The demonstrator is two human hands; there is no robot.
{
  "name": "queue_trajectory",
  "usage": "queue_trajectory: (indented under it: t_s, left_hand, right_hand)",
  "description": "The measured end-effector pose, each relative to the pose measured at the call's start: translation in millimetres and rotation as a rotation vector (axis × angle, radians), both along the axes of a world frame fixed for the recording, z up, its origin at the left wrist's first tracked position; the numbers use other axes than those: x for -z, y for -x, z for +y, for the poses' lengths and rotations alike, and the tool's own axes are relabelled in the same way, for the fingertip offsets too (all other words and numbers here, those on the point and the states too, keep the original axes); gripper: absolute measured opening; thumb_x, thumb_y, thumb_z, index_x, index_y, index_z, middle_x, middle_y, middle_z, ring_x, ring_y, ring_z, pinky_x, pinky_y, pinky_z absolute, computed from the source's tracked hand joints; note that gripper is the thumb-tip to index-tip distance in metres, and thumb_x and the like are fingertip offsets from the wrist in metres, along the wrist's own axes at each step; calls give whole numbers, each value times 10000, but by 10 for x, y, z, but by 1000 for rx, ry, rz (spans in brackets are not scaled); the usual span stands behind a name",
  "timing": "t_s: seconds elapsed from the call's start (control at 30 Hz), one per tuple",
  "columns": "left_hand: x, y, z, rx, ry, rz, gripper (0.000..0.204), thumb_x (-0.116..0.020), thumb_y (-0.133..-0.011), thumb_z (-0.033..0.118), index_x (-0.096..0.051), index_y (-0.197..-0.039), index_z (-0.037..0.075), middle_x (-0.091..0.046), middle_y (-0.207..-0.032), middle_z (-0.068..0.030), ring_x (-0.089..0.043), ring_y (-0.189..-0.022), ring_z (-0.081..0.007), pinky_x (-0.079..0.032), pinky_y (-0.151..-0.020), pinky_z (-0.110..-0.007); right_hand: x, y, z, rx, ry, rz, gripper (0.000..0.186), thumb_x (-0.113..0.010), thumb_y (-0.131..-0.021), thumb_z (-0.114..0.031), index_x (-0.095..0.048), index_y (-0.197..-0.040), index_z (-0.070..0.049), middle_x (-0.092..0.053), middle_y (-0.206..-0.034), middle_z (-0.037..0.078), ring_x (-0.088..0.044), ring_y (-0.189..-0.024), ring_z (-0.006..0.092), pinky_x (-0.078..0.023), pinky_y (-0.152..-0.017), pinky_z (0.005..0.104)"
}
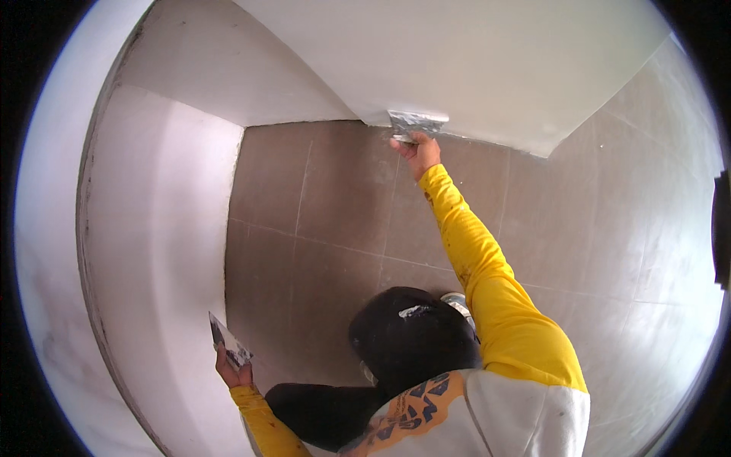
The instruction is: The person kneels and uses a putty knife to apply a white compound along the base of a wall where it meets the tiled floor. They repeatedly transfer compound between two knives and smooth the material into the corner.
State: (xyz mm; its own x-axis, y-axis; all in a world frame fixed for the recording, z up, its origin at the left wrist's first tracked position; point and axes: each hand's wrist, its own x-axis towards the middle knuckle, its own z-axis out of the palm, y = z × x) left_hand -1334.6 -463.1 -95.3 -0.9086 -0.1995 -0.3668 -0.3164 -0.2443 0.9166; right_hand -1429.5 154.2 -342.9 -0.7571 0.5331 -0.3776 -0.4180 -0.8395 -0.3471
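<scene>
My right hand [420, 152] reaches far forward, its fingers closed round a wide putty knife [417, 122]. That blade, smeared with whitish filler, lies against the foot of the pale wall [487, 68], just above the floor line. Low on the left, my left hand [231, 371] grips a second putty knife [227, 339], held up and tilted in front of the white side wall. Grey-white smears mark its blade. The handles of both tools are mostly hidden by my fingers.
Brown floor tiles [335, 198] with light joints spread below the walls. The pale wall's outer corner [546, 156] juts out at right. On the left, a white wall [160, 228] has a dark-edged strip beside it. My bent knee [411, 327] and a shoe [458, 306] are near the middle.
</scene>
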Motion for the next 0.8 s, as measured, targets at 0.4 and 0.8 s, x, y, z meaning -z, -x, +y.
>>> queue_trajectory:
  t_s: [0.4,0.8]
  left_hand:
    - [-359,25,1583,350,-420,107,283,-514,-991,213,-571,-1239,90,-656,-1169,-68,-640,-1043,-200,-529,-910,-381]
    - [-790,-340,1368,372,-527,105,319,-602,-931,222,-596,-1219,85,-662,-1159,-50,-644,-1039,-198,-500,-923,-375]
  right_hand:
    - [-2601,-1270,-1594,-504,-2076,577,717,-559,-855,-8,-284,-1483,-216,-414,-1427,212,-467,-1277,404,-505,-979,448]
    - [-3151,-1399,-1942,-291,-2956,267,655,-626,-829,-162,-383,-1434,-227,-456,-1377,220,-487,-1228,457,-477,-968,513]
